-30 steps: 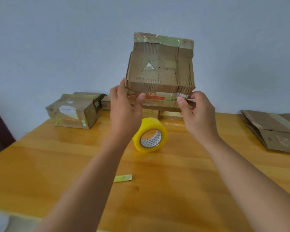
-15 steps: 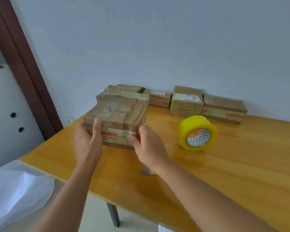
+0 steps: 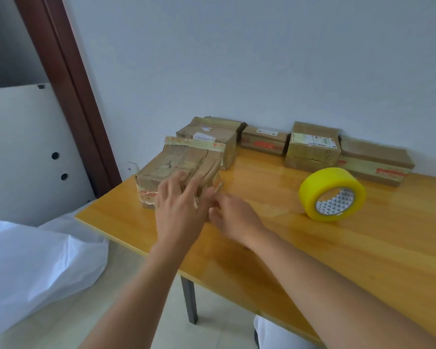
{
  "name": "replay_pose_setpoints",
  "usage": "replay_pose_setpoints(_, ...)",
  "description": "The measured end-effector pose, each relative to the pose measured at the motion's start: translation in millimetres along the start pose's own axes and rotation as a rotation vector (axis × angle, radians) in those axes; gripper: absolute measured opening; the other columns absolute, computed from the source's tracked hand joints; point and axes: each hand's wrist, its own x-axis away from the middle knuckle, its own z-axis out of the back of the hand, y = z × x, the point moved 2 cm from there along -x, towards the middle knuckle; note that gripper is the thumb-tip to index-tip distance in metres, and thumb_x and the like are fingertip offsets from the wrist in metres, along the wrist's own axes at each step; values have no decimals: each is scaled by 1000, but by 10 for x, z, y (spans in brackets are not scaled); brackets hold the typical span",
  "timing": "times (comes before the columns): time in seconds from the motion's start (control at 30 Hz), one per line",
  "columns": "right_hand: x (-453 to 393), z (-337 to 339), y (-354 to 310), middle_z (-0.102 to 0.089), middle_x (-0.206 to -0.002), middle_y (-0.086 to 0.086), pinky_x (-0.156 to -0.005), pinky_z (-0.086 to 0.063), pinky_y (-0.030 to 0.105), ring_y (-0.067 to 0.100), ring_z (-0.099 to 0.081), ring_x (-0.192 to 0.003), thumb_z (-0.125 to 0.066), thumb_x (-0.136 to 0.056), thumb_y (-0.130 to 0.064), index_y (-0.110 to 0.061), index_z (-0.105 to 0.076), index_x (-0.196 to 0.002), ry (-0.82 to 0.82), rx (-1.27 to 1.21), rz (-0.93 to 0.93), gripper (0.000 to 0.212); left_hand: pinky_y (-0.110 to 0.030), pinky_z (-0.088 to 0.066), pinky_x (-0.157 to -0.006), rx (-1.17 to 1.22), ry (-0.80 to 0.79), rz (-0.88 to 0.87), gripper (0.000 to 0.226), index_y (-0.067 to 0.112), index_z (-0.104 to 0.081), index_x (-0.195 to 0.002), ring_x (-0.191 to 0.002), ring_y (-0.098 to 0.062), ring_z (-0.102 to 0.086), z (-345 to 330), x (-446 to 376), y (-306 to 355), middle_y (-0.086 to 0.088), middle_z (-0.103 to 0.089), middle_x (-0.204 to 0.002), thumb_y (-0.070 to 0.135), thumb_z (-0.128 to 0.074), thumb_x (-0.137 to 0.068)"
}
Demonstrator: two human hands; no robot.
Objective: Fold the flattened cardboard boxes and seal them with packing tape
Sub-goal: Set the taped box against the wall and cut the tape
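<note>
Both hands lifted off taped brown cardboard box [image 3: 179, 170], now set down at bench [image 3: 312, 260] left end. Left hand [image 3: 180, 210] fingers spread, over box near edge; right hand [image 3: 233, 217] blurred, cannot tell. Yellow tape roll [image 3: 332, 194] right, within reach. Sealed boxes [image 3: 312, 147] parked along far wall, likely finished.

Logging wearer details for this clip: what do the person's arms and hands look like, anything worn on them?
Both forearms are bare as far as the frame shows: no sleeves, gloves, watch or bracelets. The left hand and right hand show no rings that I can make out, though both are motion-blurred, so small items on the fingers cannot be ruled out. No markings are visible.
</note>
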Motion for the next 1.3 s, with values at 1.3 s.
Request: replay_pose_setpoints(1.3, 3231, 2596, 2964, -55, -132, 4, -101, -40, 40, 26, -40, -129, -51, -97, -34, -14, -53, -133, 466, 489, -702, 41, -40, -22, -119, 409, -541, -655, 67, 20, -18, -156, -152, -23, -10, -1372, 1101, 4418, -4, -16, -165, 35, -49, -99)
